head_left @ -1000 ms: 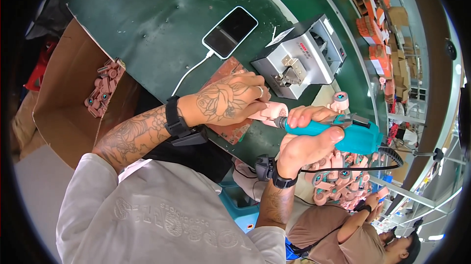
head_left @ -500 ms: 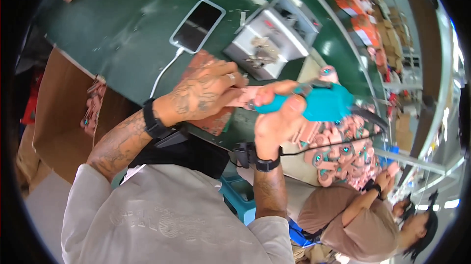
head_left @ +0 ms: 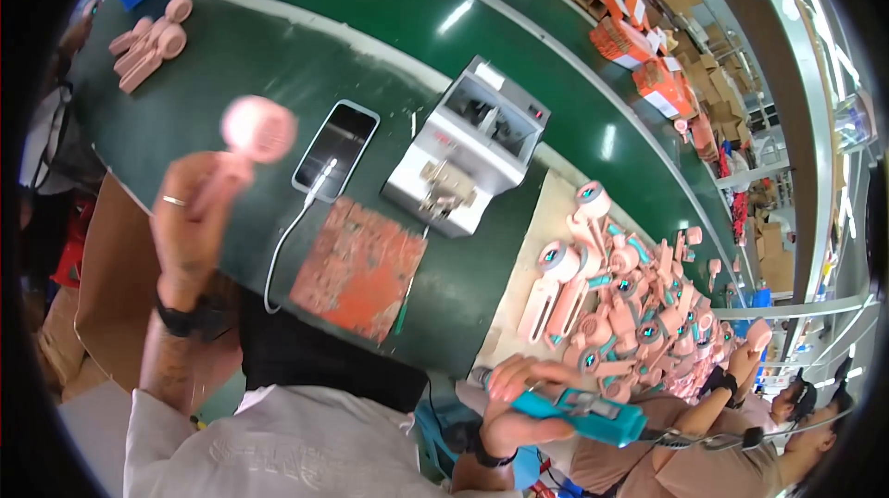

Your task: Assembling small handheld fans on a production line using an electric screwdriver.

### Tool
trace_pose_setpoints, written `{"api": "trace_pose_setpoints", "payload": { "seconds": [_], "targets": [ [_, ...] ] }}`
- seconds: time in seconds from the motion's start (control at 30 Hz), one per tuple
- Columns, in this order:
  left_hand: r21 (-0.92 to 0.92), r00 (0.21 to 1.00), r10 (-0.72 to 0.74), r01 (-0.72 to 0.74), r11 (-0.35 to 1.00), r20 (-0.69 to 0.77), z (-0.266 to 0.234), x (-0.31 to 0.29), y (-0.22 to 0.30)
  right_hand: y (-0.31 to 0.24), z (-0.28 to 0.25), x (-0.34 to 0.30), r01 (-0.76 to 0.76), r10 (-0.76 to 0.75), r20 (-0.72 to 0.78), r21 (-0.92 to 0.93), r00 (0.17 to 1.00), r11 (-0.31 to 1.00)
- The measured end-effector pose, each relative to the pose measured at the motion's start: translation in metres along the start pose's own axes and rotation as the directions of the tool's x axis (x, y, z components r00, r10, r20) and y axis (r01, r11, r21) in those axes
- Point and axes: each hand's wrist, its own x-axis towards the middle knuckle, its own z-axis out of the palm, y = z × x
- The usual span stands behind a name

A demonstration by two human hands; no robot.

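My left hand [head_left: 188, 220], raised over the left part of the bench, is closed round the handle of a pink handheld fan [head_left: 259, 130]. The fan's round head points up and away and is slightly blurred. At the lower right, my right hand [head_left: 519, 405] grips a teal electric screwdriver [head_left: 602, 417], its tip toward the left and its cord trailing right. Between the hands lies a worn red mat [head_left: 356, 267] on the green bench. Beyond the mat stands a grey and white screw feeder [head_left: 463, 155]. A phone [head_left: 338, 148] with a white cable lies left of the feeder.
A large pile of pink fans [head_left: 639, 322] with teal parts covers the pale sheet at right. Several pink fans [head_left: 153, 43] lie at the far left. An open cardboard box [head_left: 116, 285] stands below the bench's left edge. A co-worker in a brown shirt [head_left: 704, 452] sits at right.
My left hand has moved left from the mat, carrying the pink fan away from the screwdriver. My right hand has drawn the screwdriver down, closer to me. The mat is now uncovered.
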Motion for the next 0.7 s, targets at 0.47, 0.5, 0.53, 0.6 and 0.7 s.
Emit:
{"api": "trace_pose_setpoints", "payload": {
  "seconds": [0.47, 0.5, 0.53, 0.6, 0.7],
  "targets": [
    [0.076, 0.947, 0.108, -0.137, 0.988, 0.303, 0.053, 0.020, 0.041, 0.030, -0.080, -0.030, -0.193, 0.400, -0.471, 0.429, 0.786, 0.883],
    [-0.085, 0.895, 0.178, -0.157, 0.984, 0.410, 0.075, 0.022, 0.061, 0.024, -0.047, 0.028, -0.020, 0.004, -0.093, -0.174, 0.996, 0.985],
    [-0.245, 0.833, 0.242, -0.133, 0.960, 0.497, 0.090, 0.021, 0.079, 0.021, -0.063, 0.029, -0.068, 0.068, -0.028, 0.006, 0.997, 0.998],
    [-0.395, 0.701, 0.361, -0.123, 0.910, 0.614, 0.118, 0.020, 0.120, 0.023, -0.066, 0.017, -0.024, -0.005, -0.182, -0.160, 0.983, 0.987],
    [-0.482, 0.557, 0.366, 0.070, 0.873, 0.745, 0.163, -0.010, 0.165, 0.014, -0.058, 0.027, -0.023, -0.006, -0.259, -0.109, 0.966, 0.994]
  ]
}}
